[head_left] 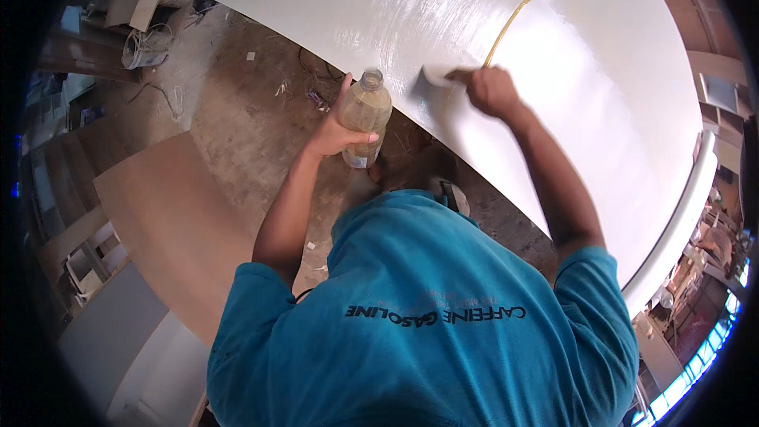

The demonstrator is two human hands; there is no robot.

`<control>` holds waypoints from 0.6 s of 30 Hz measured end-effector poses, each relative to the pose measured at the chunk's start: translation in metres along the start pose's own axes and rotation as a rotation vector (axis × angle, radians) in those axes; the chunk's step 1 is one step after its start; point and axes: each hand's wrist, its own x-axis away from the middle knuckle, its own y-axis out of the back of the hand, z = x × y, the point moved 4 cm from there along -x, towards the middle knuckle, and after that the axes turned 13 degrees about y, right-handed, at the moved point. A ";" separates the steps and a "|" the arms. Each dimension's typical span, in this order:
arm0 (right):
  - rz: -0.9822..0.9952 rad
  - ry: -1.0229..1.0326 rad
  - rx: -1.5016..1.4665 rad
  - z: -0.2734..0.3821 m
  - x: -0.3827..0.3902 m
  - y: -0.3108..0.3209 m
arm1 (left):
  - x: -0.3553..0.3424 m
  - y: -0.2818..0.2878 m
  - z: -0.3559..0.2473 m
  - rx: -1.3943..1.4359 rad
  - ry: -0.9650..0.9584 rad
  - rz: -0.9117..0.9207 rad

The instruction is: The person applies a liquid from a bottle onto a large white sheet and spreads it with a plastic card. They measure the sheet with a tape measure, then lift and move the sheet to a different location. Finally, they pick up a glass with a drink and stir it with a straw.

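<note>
My left hand [336, 136] is wrapped round a clear plastic bottle [367, 115], which is uncapped and holds a cloudy yellowish substance. It is upright or nearly so, just off the edge of a large white sheet [300, 0]. Over that sheet, my right hand [492, 91] is closed on a thin, flat, pale spreader [436, 77], partly hidden by the fingers. A yellow streak of glue [510, 25] runs along the surface beyond my right hand. Glossy wet smears [395, 16] cover the area to its left.
A brown board [170, 221] leans or lies at my left. Below the sheet's edge is a dusty floor [245, 103] with scraps. A clear container [148, 49] stands at the far left among wood offcuts. A white roll or rounded edge [672, 221] borders the sheet at right.
</note>
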 end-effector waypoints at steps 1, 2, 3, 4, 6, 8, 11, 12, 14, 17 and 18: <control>0.000 0.035 0.000 0.035 0.005 0.014 | 0.000 -0.001 -0.001 0.003 -0.063 0.007; 0.160 -0.083 -0.111 0.059 0.009 0.017 | 0.000 -0.003 -0.005 0.005 -0.128 0.015; 0.135 -0.104 -0.176 0.075 0.021 0.011 | -0.001 -0.004 -0.009 -0.014 -0.149 0.033; 0.091 -0.058 -0.180 0.091 0.026 0.008 | -0.002 0.001 -0.012 -0.030 -0.168 0.051; -0.080 0.122 0.077 0.106 0.066 -0.025 | -0.004 -0.001 -0.015 -0.050 -0.205 0.078; -0.166 0.168 0.175 0.138 0.073 -0.005 | -0.007 0.002 -0.008 -0.040 -0.241 0.077; -0.193 0.054 0.037 0.150 0.084 0.027 | -0.007 0.001 -0.012 -0.003 -0.243 0.068; -0.099 -0.075 -0.205 0.141 0.080 0.046 | -0.004 0.001 -0.013 0.012 -0.249 0.060; -0.004 -0.297 -0.459 0.108 0.071 0.091 | 0.000 0.001 -0.008 0.138 -0.225 0.062; -0.223 -0.444 -0.428 0.009 0.080 0.138 | 0.013 -0.011 -0.015 0.050 -0.142 0.004; -0.248 -0.512 -0.417 -0.012 0.067 0.164 | 0.020 -0.021 -0.011 0.027 -0.141 -0.007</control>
